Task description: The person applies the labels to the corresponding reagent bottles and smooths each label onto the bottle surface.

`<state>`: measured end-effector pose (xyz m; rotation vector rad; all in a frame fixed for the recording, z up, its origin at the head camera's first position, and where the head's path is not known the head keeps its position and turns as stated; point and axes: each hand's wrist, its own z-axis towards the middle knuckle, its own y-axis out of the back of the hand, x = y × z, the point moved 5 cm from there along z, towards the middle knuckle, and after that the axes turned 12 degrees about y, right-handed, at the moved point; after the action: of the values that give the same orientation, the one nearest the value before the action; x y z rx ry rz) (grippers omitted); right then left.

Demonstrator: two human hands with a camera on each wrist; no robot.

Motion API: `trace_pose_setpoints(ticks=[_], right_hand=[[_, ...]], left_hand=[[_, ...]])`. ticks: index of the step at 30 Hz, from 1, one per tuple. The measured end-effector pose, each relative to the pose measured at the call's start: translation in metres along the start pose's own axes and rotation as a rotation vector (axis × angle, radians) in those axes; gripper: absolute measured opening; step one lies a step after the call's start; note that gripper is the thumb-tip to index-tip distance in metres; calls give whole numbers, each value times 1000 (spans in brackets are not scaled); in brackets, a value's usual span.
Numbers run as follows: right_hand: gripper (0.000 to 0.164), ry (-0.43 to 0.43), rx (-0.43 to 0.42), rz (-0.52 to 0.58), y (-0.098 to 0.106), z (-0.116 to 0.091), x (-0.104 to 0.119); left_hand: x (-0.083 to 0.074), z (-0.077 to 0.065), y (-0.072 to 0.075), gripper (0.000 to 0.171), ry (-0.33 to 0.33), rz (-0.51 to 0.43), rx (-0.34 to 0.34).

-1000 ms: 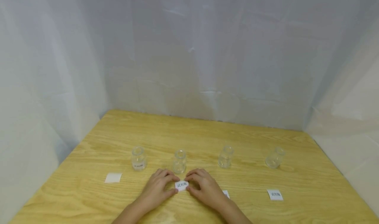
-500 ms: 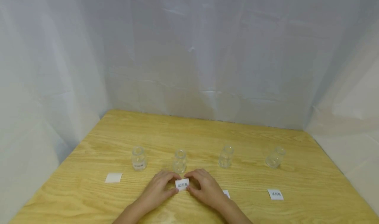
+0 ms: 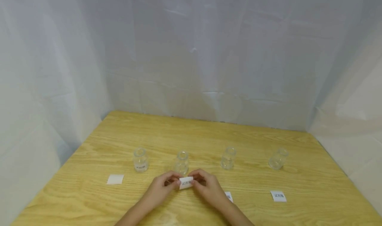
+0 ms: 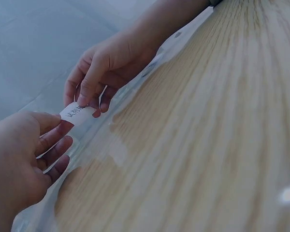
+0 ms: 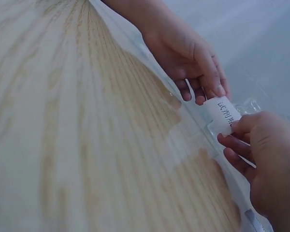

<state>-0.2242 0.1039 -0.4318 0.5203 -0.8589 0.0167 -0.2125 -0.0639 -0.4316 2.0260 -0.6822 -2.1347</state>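
A small white paper label (image 3: 186,183) with dark handwritten characters is held up between both hands near the table's front. My left hand (image 3: 158,192) pinches its left edge with thumb and fingers. At the right edge, my right hand (image 3: 211,191) grips it the same way. Both wrist views show the label (image 4: 77,113) slightly bowed between the thumbs. Just behind the hands stands a clear glass bottle (image 3: 181,161), its lower part partly covered by fingers. Another glass bottle (image 3: 140,158), to its left, bears a similar label low on its side.
Two more clear bottles, a middle-right bottle (image 3: 228,159) and a far-right bottle (image 3: 278,159), stand in the row. A blank white paper piece (image 3: 115,179) lies left. A written label (image 3: 278,196) lies right; another label (image 3: 228,196) is partly behind my right forearm. White sheeting (image 3: 209,53) surrounds the wooden table (image 3: 209,129).
Both hands have lifted the label slightly, away from me and a little to the right. It now tilts up more toward the head camera. Bottles and other papers stay put.
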Motion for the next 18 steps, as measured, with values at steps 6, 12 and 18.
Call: trace_pose_setpoints(ticks=[6, 12, 18], right_hand=[[17, 9, -49, -15, 2, 1, 3], [18, 103, -55, -44, 5, 4, 20], [20, 133, -27, -36, 7, 8, 42]], left_hand=[[1, 1, 0, 22, 41, -83, 14], [-1, 0, -1, 22, 49, -159, 50], [-4, -1, -3, 21, 30, -168, 116]])
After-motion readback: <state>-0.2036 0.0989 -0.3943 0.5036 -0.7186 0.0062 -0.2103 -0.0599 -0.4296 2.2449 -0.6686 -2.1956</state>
